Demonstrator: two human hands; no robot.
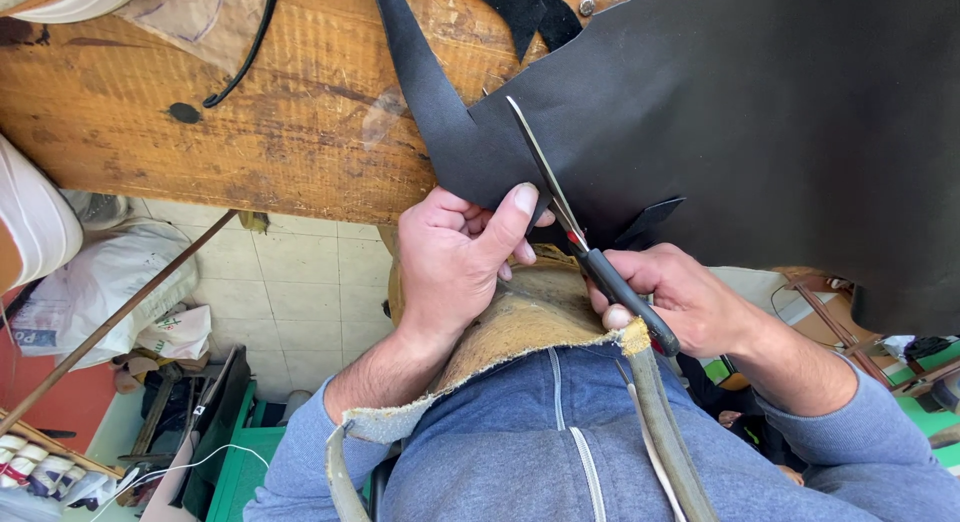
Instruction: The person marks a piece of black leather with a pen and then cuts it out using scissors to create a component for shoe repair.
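Nearest the camera is the person's blue zip-up top (560, 452), with a worn tan apron (520, 327) across the lap and its grey strap (665, 432) running down on the right.

Just beyond the apron the two hands work side by side. The left hand (455, 257) is closed on the near edge of a large black leather sheet (760, 112): the thumb lies on top of the sheet, the other fingers curl beneath it, and the grip sits just left of the scissors' blades. The right hand (690, 302) is wrapped around the dark handles of a pair of scissors (575, 232), held low and to the right of the left hand. The blades point far and slightly left, open a little, lying over the leather where a narrow strip of the sheet splits off to the far left.

The leather spreads from the hands out to the far right, covering that part of a wooden workbench (200, 112). Bare wood shows on the left, with a thin black cord (245, 57) lying on it. Below the bench edge on the left are pale floor tiles (290, 282) and white bags (110, 282).
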